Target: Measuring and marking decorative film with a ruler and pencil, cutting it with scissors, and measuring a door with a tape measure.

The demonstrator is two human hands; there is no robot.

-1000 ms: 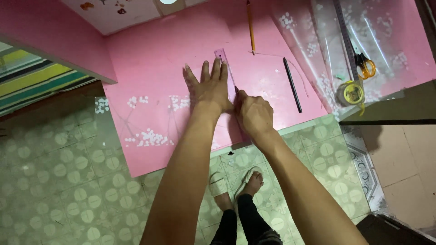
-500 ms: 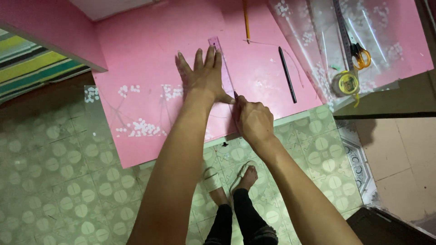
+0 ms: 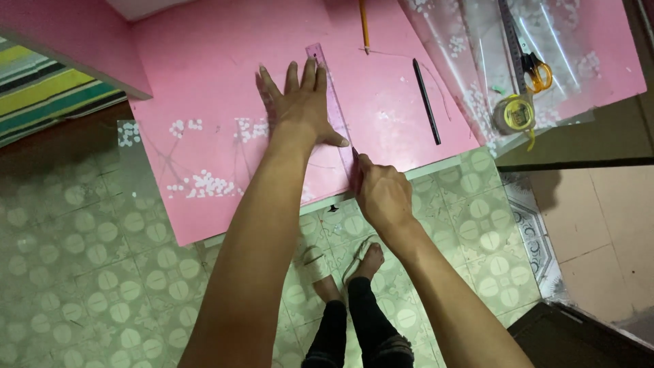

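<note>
A big pink board lies flat on a green tiled floor, and a clear sheet with white flowers lies on top of it. The left hand is open and flat, with its fingers spread wide. It presses down on a see-through purple ruler that runs from the far middle of the board down to the near edge. The right hand is closed in a fist right at the near edge of the board, just beside the low end of the ruler. It seems to pinch something thin against the ruler, but the thing is too small to tell what it is. A black pen lies on the board to the right of the ruler, well apart from the hands. An orange pencil lies near the far edge. Near the right edge sit a yellow tape measure, scissors with orange handles and a long dark metal ruler, on another clear flowered sheet. Two feet in sandals stand on the floor below the board.
</note>
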